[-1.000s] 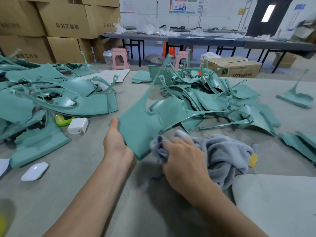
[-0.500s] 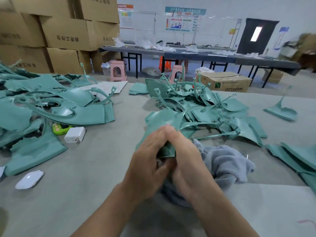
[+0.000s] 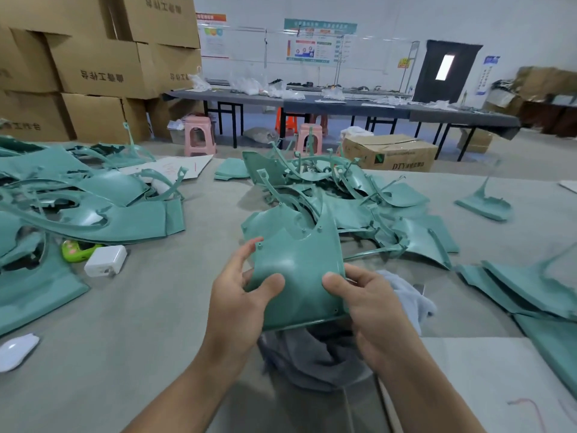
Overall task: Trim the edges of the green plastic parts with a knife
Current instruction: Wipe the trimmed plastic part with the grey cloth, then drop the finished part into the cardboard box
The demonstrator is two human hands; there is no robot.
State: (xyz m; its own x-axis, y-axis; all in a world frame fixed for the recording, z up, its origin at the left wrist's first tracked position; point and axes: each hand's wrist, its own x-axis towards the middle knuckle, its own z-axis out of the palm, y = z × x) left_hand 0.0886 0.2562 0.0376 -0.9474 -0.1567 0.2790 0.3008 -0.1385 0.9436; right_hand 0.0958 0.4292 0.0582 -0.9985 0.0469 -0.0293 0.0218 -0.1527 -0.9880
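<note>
A curved green plastic part [image 3: 299, 264] is held up over the table, its glossy side facing me. My left hand [image 3: 243, 295] grips its left edge, thumb on the face and fingers behind. On the right edge my right hand [image 3: 365, 301] grips it the same way. Under both hands a grey cloth [image 3: 315, 360] lies bunched on the table. Beyond the held part rises a heap of green parts [image 3: 352, 198]. Another pile of green parts [image 3: 78, 198] spreads over the left of the table. No knife shows.
A white charger [image 3: 106, 260], a small green gadget [image 3: 75, 250] and a white mouse [image 3: 15, 351] lie at the left. More green parts [image 3: 530, 292] lie at the right, one [image 3: 485, 206] alone further back. Cardboard boxes [image 3: 93, 67], pink stools [image 3: 199, 135] and a long dark table [image 3: 343, 106] stand behind.
One second ago my right hand held the cloth against the part. The hands then closed together on it. Now both hold the part's edges, turned glossy side to me, the cloth left below.
</note>
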